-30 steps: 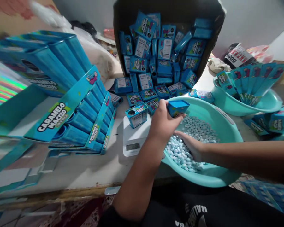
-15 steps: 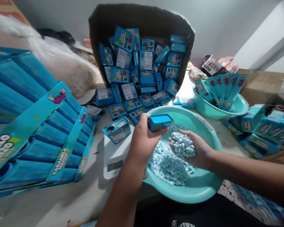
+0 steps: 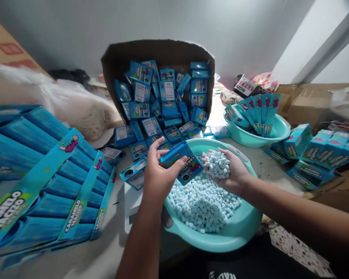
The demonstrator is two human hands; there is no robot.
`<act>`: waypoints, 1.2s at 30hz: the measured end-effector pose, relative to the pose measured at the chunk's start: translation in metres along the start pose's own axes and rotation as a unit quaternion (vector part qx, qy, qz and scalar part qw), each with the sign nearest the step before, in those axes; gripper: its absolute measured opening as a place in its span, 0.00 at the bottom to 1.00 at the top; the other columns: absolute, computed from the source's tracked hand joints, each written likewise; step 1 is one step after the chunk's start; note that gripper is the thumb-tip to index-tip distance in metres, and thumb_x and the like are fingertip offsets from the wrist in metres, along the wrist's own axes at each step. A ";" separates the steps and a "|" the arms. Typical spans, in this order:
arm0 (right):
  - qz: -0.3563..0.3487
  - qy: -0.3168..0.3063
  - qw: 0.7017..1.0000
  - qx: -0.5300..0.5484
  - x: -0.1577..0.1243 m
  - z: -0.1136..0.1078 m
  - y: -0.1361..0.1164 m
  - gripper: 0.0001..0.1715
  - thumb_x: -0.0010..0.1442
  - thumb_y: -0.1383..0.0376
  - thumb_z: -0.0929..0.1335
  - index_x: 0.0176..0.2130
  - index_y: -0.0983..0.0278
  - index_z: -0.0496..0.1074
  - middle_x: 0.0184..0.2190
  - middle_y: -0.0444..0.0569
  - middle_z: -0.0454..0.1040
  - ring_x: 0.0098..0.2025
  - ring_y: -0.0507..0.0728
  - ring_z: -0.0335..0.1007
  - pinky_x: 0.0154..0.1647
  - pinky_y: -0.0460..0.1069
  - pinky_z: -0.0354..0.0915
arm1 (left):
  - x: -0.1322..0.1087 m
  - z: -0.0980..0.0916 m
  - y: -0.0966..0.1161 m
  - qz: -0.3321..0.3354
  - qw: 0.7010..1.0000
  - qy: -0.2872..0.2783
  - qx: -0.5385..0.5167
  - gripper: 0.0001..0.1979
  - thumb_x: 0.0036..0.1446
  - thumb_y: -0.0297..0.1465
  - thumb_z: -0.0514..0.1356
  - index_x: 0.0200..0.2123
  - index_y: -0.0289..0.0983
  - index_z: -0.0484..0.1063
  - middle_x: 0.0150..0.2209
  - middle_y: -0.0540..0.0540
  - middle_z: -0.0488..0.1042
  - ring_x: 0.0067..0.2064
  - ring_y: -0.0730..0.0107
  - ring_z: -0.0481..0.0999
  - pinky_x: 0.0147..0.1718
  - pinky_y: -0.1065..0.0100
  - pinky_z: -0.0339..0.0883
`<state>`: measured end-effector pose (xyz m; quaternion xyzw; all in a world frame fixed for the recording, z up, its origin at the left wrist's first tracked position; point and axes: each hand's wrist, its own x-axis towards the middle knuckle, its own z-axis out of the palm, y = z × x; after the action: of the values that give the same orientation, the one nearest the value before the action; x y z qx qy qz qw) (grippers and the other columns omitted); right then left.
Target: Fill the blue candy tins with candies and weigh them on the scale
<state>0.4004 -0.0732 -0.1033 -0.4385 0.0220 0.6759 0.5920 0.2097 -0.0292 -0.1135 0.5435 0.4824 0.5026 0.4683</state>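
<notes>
Candies [image 3: 218,164] in cupped, upturned right hand [image 3: 235,174]

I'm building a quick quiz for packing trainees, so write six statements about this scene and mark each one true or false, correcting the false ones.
1. The left hand grips a Caramelo Macizo box. True.
2. The right hand holds a metal scoop. False: it cups a heap of pale blue candies.
3. Another box rests on the white scale. True.
4. The scale is to the right of the large turquoise basin. False: it is to the left of it.
5. The smaller turquoise basin holds fanned blue cartons. True.
6. The big cardboard box at the back is shut. False: its open side shows blue packs piled inside.
</notes>
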 end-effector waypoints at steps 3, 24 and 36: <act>-0.029 -0.007 0.999 0.033 0.001 0.008 -0.011 0.09 0.67 0.60 0.63 0.39 0.61 0.70 0.28 0.44 0.79 0.29 0.52 0.76 0.31 0.47 0.73 | 0.007 -0.007 0.024 -0.077 0.979 -0.093 -0.163 0.42 0.42 0.34 0.70 0.62 0.39 0.64 0.43 0.43 0.76 0.42 0.60 0.80 0.37 0.65 0.76; -0.108 -0.116 0.973 0.166 0.024 0.066 -0.034 0.12 0.66 0.60 0.62 0.37 0.63 0.71 0.31 0.50 0.79 0.34 0.55 0.76 0.33 0.49 0.74 | 0.013 -0.002 0.001 -0.173 0.933 -0.143 -0.280 0.38 0.37 0.28 0.72 0.57 0.38 0.72 0.38 0.47 0.81 0.37 0.63 0.81 0.36 0.68 0.74; -0.100 -0.106 0.968 0.203 0.038 0.053 -0.039 0.13 0.67 0.62 0.60 0.36 0.63 0.70 0.31 0.50 0.78 0.34 0.54 0.76 0.34 0.48 0.74 | 0.005 0.005 -0.005 -0.135 0.966 -0.164 -0.148 0.21 0.38 0.29 0.73 0.35 0.38 0.69 0.34 0.53 0.71 0.31 0.75 0.72 0.29 0.74 0.70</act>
<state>0.4058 -0.0026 -0.0749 -0.2352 0.0519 0.6375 0.7319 0.2142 -0.0239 -0.1182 0.4732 0.3881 0.4041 0.6798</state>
